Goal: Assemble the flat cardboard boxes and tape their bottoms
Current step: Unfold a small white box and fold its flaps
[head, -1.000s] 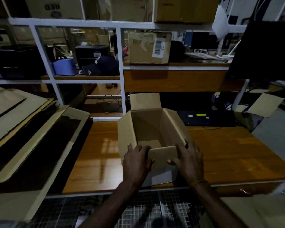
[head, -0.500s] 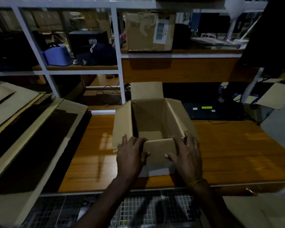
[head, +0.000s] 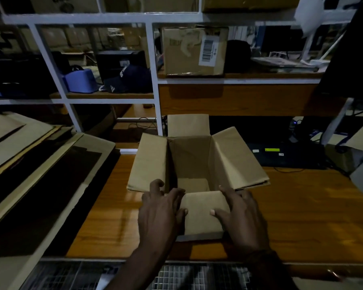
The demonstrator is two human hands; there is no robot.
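Flaps on the cardboard box (head: 194, 164) have spread since half a second ago: the left and right ones now splay outward and lie lower, where earlier they stood closer to upright, and the far flap still stands up at the back. The box sits open-side up on the wooden table (head: 302, 216), near its front edge, much where it was. The left hand (head: 158, 214) has lifted its fingers off the near flap's edge; they are now spread and loosely bent, the index raised toward the left flap, the thumb alongside the near flap's left side, gripping nothing that can be seen. The right hand (head: 242, 218) lies with fingers nearly straight over the near flap's right edge, thumb pointing inward across that flap, which is folded down toward the person. The two hands are apart, one at each side of the near flap. Flat cardboard sheets (head: 29, 160) lie stacked on the left.
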